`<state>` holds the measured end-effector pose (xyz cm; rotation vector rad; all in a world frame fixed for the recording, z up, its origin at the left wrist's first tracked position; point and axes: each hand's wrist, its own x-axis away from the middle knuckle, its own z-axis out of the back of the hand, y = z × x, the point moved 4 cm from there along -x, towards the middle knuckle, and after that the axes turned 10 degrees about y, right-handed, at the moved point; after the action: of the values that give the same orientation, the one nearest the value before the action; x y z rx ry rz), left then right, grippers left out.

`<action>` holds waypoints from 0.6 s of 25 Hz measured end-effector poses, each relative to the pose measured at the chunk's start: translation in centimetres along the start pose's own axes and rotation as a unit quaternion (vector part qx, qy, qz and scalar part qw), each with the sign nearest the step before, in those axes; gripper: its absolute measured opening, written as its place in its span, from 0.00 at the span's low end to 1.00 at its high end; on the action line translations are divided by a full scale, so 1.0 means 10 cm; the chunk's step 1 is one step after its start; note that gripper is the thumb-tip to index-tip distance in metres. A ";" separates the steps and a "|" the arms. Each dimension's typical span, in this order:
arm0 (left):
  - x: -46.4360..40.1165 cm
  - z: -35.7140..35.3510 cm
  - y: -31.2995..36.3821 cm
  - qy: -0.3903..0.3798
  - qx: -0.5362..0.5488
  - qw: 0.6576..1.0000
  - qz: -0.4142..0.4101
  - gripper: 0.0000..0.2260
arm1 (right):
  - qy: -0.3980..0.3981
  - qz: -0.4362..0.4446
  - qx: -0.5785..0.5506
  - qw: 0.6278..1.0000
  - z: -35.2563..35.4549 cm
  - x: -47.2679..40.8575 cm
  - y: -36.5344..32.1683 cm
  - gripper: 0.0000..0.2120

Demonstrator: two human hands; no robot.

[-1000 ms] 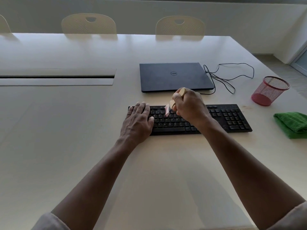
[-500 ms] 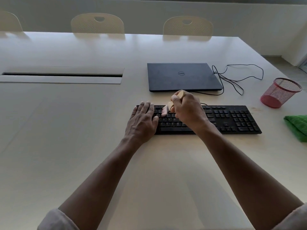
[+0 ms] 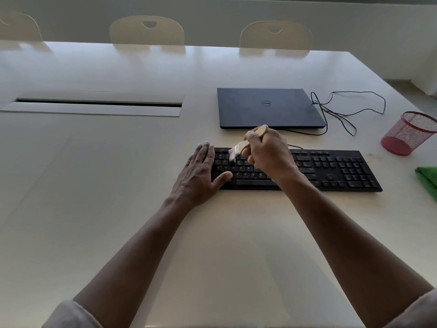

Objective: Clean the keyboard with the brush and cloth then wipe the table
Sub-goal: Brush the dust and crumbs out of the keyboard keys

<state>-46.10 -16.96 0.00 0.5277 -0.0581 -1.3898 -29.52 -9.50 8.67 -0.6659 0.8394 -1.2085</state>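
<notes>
A black keyboard (image 3: 331,170) lies on the pale table (image 3: 118,185). My left hand (image 3: 199,172) lies flat on the keyboard's left end, fingers straight and thumb on the keys. My right hand (image 3: 269,153) grips a wooden-handled brush (image 3: 238,150) above the left half of the keys. The bristles point down-left and touch the upper key rows. A green cloth (image 3: 428,179) lies at the right edge, partly cut off by the frame.
A closed dark laptop (image 3: 269,107) sits behind the keyboard, with a black cable (image 3: 350,112) looping to its right. A red mesh cup (image 3: 408,132) stands at the right. A cable slot (image 3: 99,102) runs across the table's left. Chairs (image 3: 146,30) line the far side.
The brush has worked left along the upper keys, closer to my left hand. The view has panned left, sliding everything rightward in frame. My left hand stays pressed on the keyboard's end.
</notes>
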 end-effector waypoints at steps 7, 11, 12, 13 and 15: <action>0.10 0.06 -0.12 -0.039 0.004 0.999 -0.021 0.55 | -0.055 0.064 0.089 0.992 -0.12 0.04 -0.18 0.15; 0.11 0.08 -0.15 -0.054 0.006 0.998 -0.020 0.61 | -0.093 0.024 0.032 0.995 -0.10 0.03 -0.27 0.15; 0.11 0.08 -0.15 -0.054 0.008 0.998 -0.018 0.62 | -0.084 0.032 0.029 0.996 -0.11 0.03 -0.28 0.14; 0.11 0.08 -0.15 -0.055 0.010 0.998 -0.016 0.62 | -0.078 0.043 0.040 0.995 -0.13 0.04 -0.29 0.14; 0.11 0.08 -0.14 -0.058 0.013 0.998 -0.013 0.64 | -0.094 0.040 0.053 0.993 -0.18 0.10 -0.26 0.15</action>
<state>-47.47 -18.37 -0.15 0.4698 -0.1635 -1.4455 -32.27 -11.09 9.67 -0.6417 0.6340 -1.0917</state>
